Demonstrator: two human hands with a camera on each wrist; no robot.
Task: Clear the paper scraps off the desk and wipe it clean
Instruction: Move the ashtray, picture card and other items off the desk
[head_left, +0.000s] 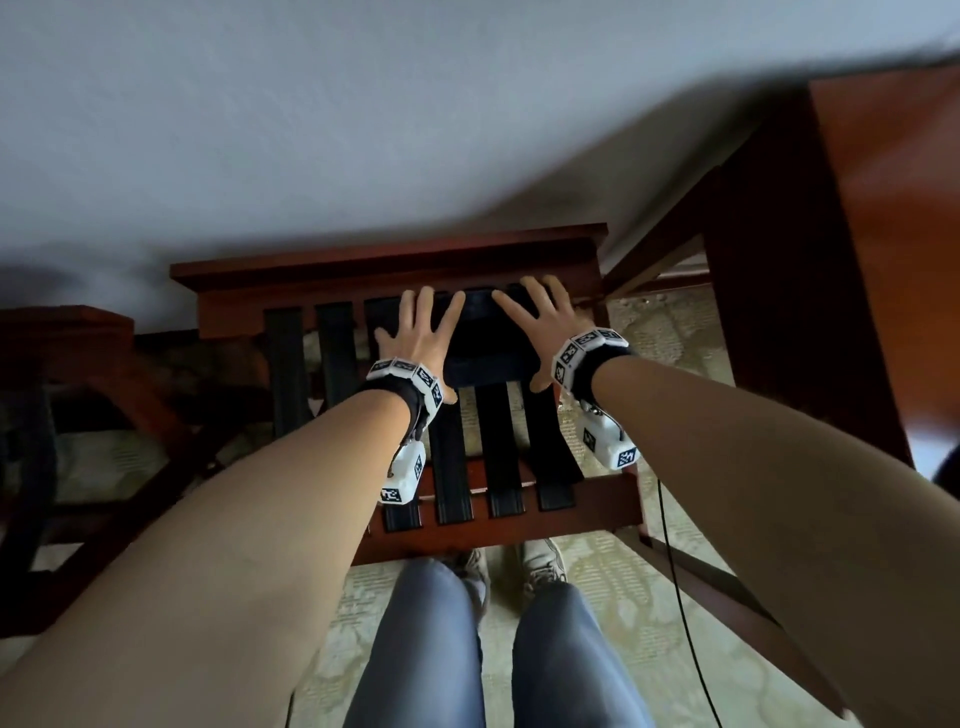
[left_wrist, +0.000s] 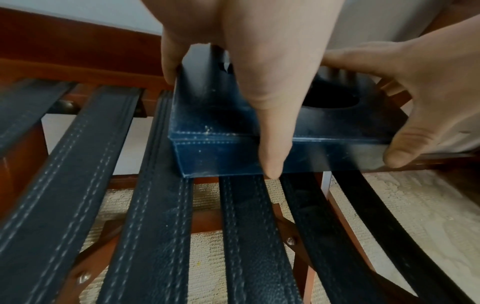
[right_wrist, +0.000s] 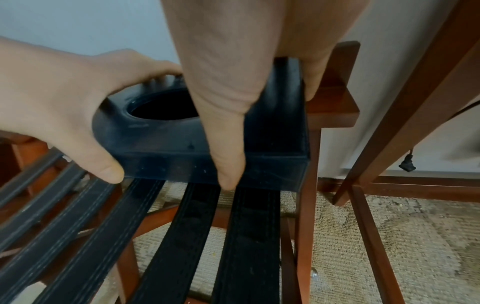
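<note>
While the dark blue leather tissue box (head_left: 485, 332) sits crosswise on the strapped wooden luggage rack (head_left: 597, 499), the left hand (head_left: 418, 338) and right hand (head_left: 540, 322) grip its opposite ends.

both arms outstretched, left grip (head_left: 415, 332) and right grip (head_left: 540, 325) splayed

Strapped wooden rack (head_left: 597, 499) — dark box (head_left: 485, 338) on top

- Looks like a hotel room or bedroom, not a lab or a shop.
- Folding wooden luggage rack (head_left: 395, 270) with dark stitched straps (left_wrist: 145, 205) stands against a plain pale wall (head_left: 363, 130).
- Pale patterned carpet (right_wrist: 389, 236) covers the floor.
- Reddish wood desk (head_left: 893, 218) at right; more matching wood furniture (head_left: 78, 364) at left.
</note>
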